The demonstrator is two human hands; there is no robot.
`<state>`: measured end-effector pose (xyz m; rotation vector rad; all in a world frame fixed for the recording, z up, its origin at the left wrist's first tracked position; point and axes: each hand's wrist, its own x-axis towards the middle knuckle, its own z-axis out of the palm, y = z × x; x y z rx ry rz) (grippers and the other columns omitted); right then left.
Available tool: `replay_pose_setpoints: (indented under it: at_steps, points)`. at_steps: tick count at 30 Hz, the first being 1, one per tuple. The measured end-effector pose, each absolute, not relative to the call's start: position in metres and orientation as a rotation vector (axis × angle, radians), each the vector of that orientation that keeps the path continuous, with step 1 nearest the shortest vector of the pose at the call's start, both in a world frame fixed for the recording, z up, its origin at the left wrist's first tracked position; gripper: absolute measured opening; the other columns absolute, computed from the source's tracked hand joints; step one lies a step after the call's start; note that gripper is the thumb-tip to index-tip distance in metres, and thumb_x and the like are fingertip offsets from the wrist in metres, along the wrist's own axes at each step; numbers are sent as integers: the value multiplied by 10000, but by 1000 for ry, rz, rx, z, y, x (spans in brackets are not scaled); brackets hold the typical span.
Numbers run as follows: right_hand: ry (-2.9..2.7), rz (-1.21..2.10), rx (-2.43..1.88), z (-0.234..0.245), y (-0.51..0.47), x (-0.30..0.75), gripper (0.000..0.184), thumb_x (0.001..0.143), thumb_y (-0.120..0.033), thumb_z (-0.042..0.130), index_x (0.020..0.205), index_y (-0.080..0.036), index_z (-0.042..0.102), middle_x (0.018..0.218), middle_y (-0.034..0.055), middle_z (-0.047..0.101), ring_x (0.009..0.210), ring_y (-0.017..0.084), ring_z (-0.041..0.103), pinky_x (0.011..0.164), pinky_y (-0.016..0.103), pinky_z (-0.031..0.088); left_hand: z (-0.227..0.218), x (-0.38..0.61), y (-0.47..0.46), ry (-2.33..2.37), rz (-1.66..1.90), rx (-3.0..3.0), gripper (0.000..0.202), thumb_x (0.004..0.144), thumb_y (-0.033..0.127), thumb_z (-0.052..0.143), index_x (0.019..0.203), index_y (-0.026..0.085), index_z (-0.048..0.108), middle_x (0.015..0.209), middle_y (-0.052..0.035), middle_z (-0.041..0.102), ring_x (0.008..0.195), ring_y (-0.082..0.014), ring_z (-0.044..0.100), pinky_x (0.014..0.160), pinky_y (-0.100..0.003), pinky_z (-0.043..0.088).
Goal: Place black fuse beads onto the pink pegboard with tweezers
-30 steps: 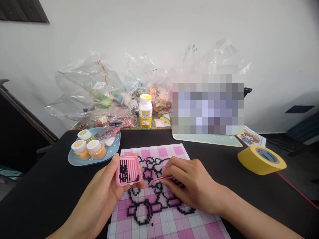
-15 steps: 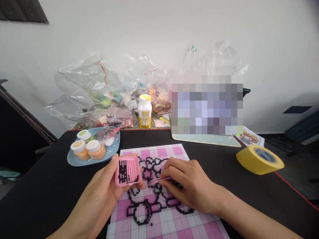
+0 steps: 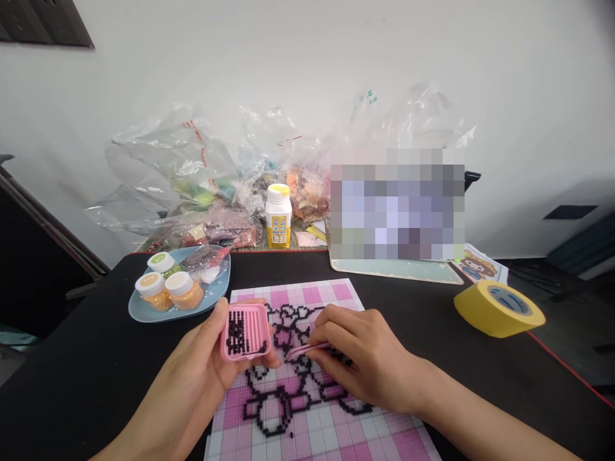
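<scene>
My left hand (image 3: 211, 346) is closed around a small pink bead tray (image 3: 258, 326), tilted toward me above the board's left side. Black beads (image 3: 236, 333) fill the tray's left grooves, with a few loose along its lower edge. In my right hand (image 3: 365, 358) are pink tweezers (image 3: 303, 349), pinched between thumb and fingers, their tips at the black bead pattern. Underneath lies a pink-and-white checked pegboard (image 3: 317, 435), carrying an outline of black beads (image 3: 271, 432). Part of that outline is hidden by my right hand; whether the tips hold a bead I cannot tell.
A blue plate (image 3: 144, 314) at left holds three bead jars (image 3: 183, 291) and a small bag (image 3: 204, 261). Behind stand a white-and-yellow bottle (image 3: 278, 218) and clear plastic bags (image 3: 168, 153). A blurred-out upright panel (image 3: 396, 211) and a yellow tape roll (image 3: 485, 314) are at right.
Both hands, the tray and the tweezers stay almost in place. The whole view has shifted very slightly.
</scene>
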<state>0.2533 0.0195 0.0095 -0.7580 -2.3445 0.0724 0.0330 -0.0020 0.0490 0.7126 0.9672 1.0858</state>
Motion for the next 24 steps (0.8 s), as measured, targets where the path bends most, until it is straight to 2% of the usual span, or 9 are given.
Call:
replay_pose_setpoints:
  at_steps: [6, 12, 14, 18, 24]
  points:
    - [-2344, 85, -748, 10, 20, 254, 172, 991, -227, 476, 873, -160, 581, 777, 39, 622, 666, 138, 602, 536, 228, 446, 47, 31, -3, 968, 1059, 734, 302, 908, 395, 612, 833, 157, 781, 780, -71, 757, 724, -227, 677, 769, -361, 584]
    - [-2337, 84, -739, 10, 19, 253, 182, 996, -235, 471, 875, -162, 584, 772, 35, 621, 658, 132, 594, 529, 227, 441, 51, 32, -3, 984, 1060, 728, 323, 926, 389, 581, 802, 159, 770, 751, -74, 756, 699, -223, 679, 756, -357, 575]
    - [-2318, 75, -730, 11, 18, 253, 166, 994, -231, 478, 891, -160, 587, 779, 38, 629, 672, 136, 603, 534, 228, 449, 51, 32, -3, 994, 1044, 726, 326, 930, 391, 575, 810, 158, 770, 764, -83, 761, 714, -228, 679, 780, -369, 572]
    - [-2273, 64, -727, 13, 18, 254, 127, 986, -219, 497, 929, -158, 593, 795, 45, 644, 685, 139, 615, 550, 229, 468, 46, 30, -2, 951, 1062, 713, 335, 945, 400, 548, 867, 170, 779, 779, -73, 756, 708, -218, 670, 737, -353, 583]
    - [-2316, 65, -744, 12, 19, 253, 178, 998, -237, 471, 889, -159, 587, 780, 41, 630, 673, 136, 619, 537, 223, 447, 42, 29, -1, 953, 1061, 737, 368, 954, 410, 526, 876, 158, 782, 786, -87, 756, 728, -230, 673, 751, -361, 590]
